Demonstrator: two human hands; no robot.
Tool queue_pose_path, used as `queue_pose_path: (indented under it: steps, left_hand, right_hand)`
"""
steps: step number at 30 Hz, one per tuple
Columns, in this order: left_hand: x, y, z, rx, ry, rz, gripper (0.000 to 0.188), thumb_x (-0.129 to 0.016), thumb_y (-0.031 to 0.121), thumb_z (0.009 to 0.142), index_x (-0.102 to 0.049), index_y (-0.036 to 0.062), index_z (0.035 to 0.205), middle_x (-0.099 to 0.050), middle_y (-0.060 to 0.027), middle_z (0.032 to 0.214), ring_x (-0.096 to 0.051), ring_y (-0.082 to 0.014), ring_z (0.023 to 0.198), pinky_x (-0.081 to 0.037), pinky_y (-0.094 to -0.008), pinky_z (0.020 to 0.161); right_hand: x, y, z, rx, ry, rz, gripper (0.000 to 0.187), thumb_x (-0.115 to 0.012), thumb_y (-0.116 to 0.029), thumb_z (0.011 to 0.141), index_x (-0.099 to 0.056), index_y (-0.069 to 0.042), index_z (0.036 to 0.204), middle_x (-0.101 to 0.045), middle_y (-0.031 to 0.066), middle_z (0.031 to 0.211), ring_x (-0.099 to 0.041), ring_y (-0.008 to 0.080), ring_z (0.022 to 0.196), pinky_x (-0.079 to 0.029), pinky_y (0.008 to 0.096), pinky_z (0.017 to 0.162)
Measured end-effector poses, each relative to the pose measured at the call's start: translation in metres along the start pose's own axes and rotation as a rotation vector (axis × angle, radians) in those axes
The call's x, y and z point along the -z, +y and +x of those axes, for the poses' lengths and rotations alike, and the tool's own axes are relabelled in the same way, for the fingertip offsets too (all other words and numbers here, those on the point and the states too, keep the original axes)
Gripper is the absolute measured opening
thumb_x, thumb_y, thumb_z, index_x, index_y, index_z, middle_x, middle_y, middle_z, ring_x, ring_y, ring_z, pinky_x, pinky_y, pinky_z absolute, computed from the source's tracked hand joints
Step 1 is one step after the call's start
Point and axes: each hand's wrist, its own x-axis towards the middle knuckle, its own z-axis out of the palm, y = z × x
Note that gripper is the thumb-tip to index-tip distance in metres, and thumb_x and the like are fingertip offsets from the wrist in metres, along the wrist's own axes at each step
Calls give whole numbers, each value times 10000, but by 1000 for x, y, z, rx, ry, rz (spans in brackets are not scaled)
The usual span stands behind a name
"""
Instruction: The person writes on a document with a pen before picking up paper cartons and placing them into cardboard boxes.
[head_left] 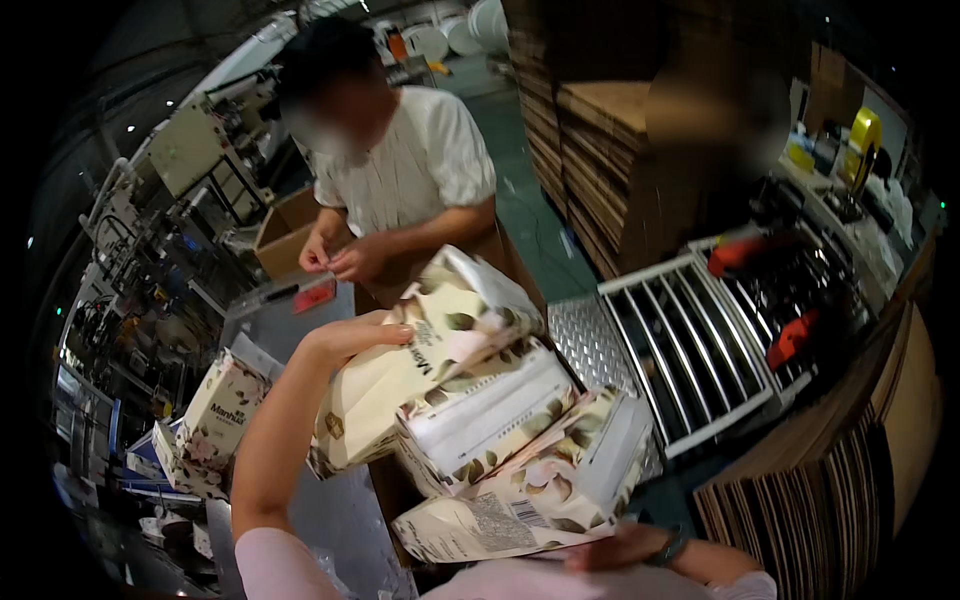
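Note:
Three cream floral soft packs of tissues are squeezed side by side between my hands, above the brown cardboard edge (398, 520) of what looks like a carton. My left hand (368, 338) presses on the outer side of the far-left pack (375, 395), thumb along its top. The middle pack (485, 415) shows its white side upward. At the near right, my right hand (625, 548) grips the nearest pack (535, 500) from its lower end; its fingers are partly hidden and a little blurred. All three packs lie tilted.
More floral tissue packs (215, 415) stand at left on the machine outlet. Across the metal table (350, 530), a co-worker (410, 170) holds both hands together near a red item (315, 295). A roller conveyor (690, 350) with a taping machine is at right; flat cardboard stacks (800, 520) stand near right.

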Motion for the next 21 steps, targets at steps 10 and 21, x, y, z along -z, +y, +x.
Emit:
queue_pose_path:
  steps: [10, 21]
  left_hand:
    - [-48, -142, 83, -1, 270, 1003, 587, -552, 446, 832, -438, 73, 1271, -632, -195, 954, -597, -363, 904, -466, -437, 798]
    - [-161, -228, 103, -364, 307, 1122, 849, -687, 461, 720, -254, 201, 1403, -329, -351, 1268, -475, -435, 1052, -391, -461, 921]
  right_hand:
    - [-5, -69, 42, 346, 303, -1292, 734, -616, -489, 785, -382, -67, 1338, -382, 271, 1328, -466, 409, 1158, -372, 475, 970]
    - [83, -75, 45, 386, 918, -1738, 551, -657, -250, 750, -482, 11, 1203, -509, 249, 1174, -505, 394, 1075, -458, 438, 841]
